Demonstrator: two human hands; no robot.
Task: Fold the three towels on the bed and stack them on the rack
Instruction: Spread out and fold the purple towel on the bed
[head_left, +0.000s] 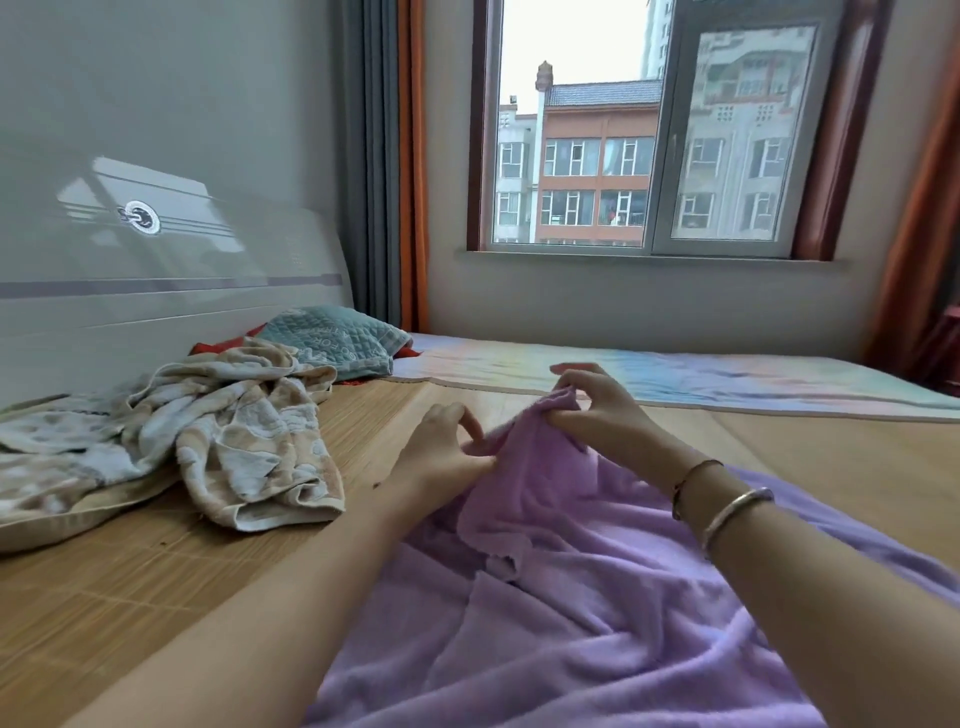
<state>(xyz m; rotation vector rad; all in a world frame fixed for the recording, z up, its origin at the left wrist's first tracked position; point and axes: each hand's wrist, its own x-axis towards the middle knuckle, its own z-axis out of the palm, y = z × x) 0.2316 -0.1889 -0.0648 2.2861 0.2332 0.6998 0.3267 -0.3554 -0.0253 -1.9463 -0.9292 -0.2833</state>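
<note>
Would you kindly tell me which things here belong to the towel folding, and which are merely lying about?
Belonging to the job:
purple towel, gripped by left hand and right hand
beige patterned towel, crumpled

Lying about:
teal pillow
red cloth
pastel sheet

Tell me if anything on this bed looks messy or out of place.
Yes: the beige patterned towel lies crumpled in a heap near the headboard, and the purple towel that both hands grip is bunched and wrinkled, not yet folded.

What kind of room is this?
Most likely a bedroom in a flat. There's a bed with a headboard and a pillow, and the window looks out on apartment blocks.
</note>
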